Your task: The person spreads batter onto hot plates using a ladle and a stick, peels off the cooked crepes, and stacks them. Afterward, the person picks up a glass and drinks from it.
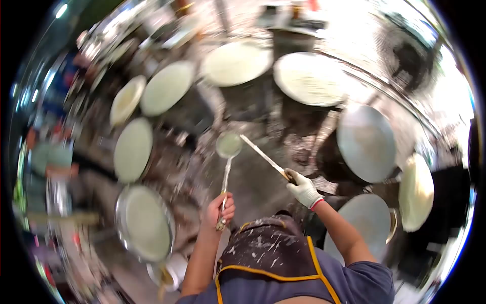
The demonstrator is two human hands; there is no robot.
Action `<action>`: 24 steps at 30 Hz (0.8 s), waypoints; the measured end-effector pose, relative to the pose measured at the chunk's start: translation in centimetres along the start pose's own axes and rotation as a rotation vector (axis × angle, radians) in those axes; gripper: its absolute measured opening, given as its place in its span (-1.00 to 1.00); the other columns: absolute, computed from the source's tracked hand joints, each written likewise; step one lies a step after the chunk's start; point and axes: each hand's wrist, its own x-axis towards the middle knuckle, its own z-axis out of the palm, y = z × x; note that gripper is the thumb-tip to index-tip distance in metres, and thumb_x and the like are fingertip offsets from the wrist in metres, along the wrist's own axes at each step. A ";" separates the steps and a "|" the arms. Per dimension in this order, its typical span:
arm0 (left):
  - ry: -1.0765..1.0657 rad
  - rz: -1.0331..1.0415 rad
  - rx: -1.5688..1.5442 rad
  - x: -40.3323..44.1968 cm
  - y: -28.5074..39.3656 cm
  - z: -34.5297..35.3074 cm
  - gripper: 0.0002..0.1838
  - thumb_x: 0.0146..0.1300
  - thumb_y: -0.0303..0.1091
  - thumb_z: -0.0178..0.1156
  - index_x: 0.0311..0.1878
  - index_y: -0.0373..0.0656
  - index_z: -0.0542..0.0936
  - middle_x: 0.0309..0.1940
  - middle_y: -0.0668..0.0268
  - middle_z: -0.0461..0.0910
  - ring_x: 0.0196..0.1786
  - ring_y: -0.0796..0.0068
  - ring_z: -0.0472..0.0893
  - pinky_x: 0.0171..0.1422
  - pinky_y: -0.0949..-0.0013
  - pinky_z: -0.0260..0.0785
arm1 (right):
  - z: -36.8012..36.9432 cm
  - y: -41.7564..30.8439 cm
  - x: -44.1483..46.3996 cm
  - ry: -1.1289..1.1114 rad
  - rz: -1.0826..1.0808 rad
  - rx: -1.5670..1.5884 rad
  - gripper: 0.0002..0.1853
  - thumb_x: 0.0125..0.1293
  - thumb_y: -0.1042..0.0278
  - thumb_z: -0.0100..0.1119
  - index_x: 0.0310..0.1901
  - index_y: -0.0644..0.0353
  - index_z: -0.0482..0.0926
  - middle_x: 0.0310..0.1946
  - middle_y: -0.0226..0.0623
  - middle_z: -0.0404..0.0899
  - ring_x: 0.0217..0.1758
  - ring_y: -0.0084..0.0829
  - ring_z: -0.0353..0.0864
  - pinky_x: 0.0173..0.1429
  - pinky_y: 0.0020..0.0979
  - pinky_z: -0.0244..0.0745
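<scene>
My left hand [220,210], bare, is wrapped round the handle of a ladle [229,145]. Pale, batter-like liquid shows in the ladle's round bowl, which is held out ahead over the floor. In a white glove with a red cuff, my right hand [304,188] grips a long, thin spatula [263,156] coated with pale batter. Its tip points forward and left, close beside the ladle bowl. Round griddles ring me; a pale sheet [309,78] covers the one ahead to the right. Nearest my right hand are a bare grey griddle [367,144] and another [367,223] by my right arm.
More griddles with pale tops [235,63] curve round ahead and left. A wide metal basin [147,223] of pale liquid and a white bucket [175,271] stand at lower left. A folded pale sheet [416,192] hangs far right. A fan [407,58] stands at upper right.
</scene>
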 end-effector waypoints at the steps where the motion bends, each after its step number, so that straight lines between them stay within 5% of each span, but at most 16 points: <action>1: 0.052 0.066 -0.018 -2.3 1.4 -2.3 -0.81 0.42 -0.30 -0.06 -0.14 -0.24 0.42 -0.56 0.38 0.33 -0.67 0.67 0.24 -0.67 0.58 0.12 | 5.0 -1.3 0.7 -0.084 -0.019 0.104 -0.51 0.22 0.32 0.11 0.23 0.07 0.41 -0.10 -0.22 0.64 -0.08 -0.37 0.64 0.03 -0.43 0.47; 4: 0.251 0.312 0.005 -10.0 4.3 -10.3 -0.85 0.40 -0.32 -0.03 -0.15 -0.20 0.42 -0.54 0.38 0.36 -0.64 0.64 0.29 -0.62 0.55 0.20 | 15.4 -9.8 1.4 -0.412 0.288 0.228 -0.54 0.27 0.35 0.08 0.23 0.06 0.42 -0.28 -0.52 0.56 -0.47 -0.68 0.48 -0.40 -0.57 0.44; 7: 0.536 0.419 0.006 -17.3 8.2 -19.7 -0.87 0.36 -0.33 0.01 -0.23 -0.18 0.42 -0.54 0.38 0.37 -0.63 0.62 0.31 -0.61 0.53 0.19 | 28.6 -14.1 1.7 -0.529 0.305 0.356 -0.56 0.29 0.33 0.07 0.22 0.05 0.45 -0.39 -0.50 0.55 -0.51 -0.69 0.46 -0.51 -0.56 0.36; 10: 0.778 0.412 -0.041 -23.3 10.1 -31.3 -0.88 0.30 -0.35 0.02 -0.33 -0.17 0.39 -0.61 0.40 0.33 -0.68 0.60 0.29 -0.64 0.50 0.16 | 39.1 -21.5 2.3 -0.959 0.362 -0.062 -0.61 0.33 0.26 0.02 0.18 0.05 0.49 -0.47 -0.45 0.53 -0.59 -0.65 0.43 -0.51 -0.53 0.37; 12: 0.841 0.332 -0.077 -27.0 10.4 -39.4 -0.92 0.25 -0.39 0.03 -0.33 -0.15 0.37 -0.67 0.37 0.34 -0.72 0.57 0.32 -0.72 0.45 0.18 | 46.4 -24.4 2.0 -1.077 0.117 -0.368 -0.61 0.33 0.14 -0.03 0.14 0.03 0.52 -0.38 -0.24 0.62 -0.44 -0.38 0.59 -0.29 -0.34 0.50; 16: 1.231 0.267 0.660 -29.8 11.0 -44.9 -0.83 0.19 -0.38 0.07 -0.29 -0.31 0.40 -0.67 0.19 0.39 -0.71 0.33 0.46 -0.68 0.20 0.28 | 59.6 -23.5 3.5 -1.141 -0.273 -0.782 -0.66 0.32 0.09 -0.03 -0.07 0.12 0.60 -0.17 -0.06 0.63 -0.08 -0.08 0.62 -0.02 -0.18 0.50; 19: 1.160 0.113 0.545 -29.1 12.2 -47.9 -0.82 0.22 -0.33 0.09 -0.38 -0.26 0.41 -0.70 0.25 0.37 -0.69 0.37 0.45 -0.62 0.26 0.30 | 65.5 -26.1 5.0 -1.529 0.156 -0.989 -0.70 0.31 0.12 -0.01 -0.24 0.13 0.63 -0.51 -0.13 0.62 -0.60 -0.27 0.59 -0.55 -0.25 0.48; 20: 1.131 0.064 0.511 -28.1 12.8 -48.7 -0.80 0.23 -0.32 0.10 -0.41 -0.24 0.42 -0.71 0.27 0.36 -0.68 0.38 0.45 -0.60 0.28 0.31 | 66.0 -25.5 5.8 -1.515 0.426 -0.686 -0.75 0.28 0.18 0.03 -0.24 0.15 0.62 -0.63 -0.26 0.52 -0.75 -0.43 0.44 -0.73 -0.36 0.34; 23: 1.049 -0.075 0.401 -26.9 13.1 -49.5 -0.74 0.25 -0.27 0.12 -0.51 -0.18 0.43 -0.74 0.34 0.34 -0.66 0.41 0.44 -0.54 0.34 0.33 | 64.4 -27.1 3.0 -1.356 0.349 -0.682 -0.75 0.23 0.18 0.05 -0.36 0.18 0.61 -0.69 -0.38 0.44 -0.78 -0.49 0.34 -0.72 -0.45 0.24; 24: 0.812 0.018 0.016 -27.1 13.4 -49.6 -0.73 0.27 -0.28 0.10 -0.54 -0.13 0.39 -0.75 0.39 0.29 -0.68 0.49 0.37 -0.59 0.39 0.26 | 63.4 -27.9 1.1 -1.353 0.325 -0.604 -0.74 0.25 0.15 0.08 -0.35 0.17 0.61 -0.71 -0.40 0.42 -0.79 -0.51 0.33 -0.74 -0.43 0.22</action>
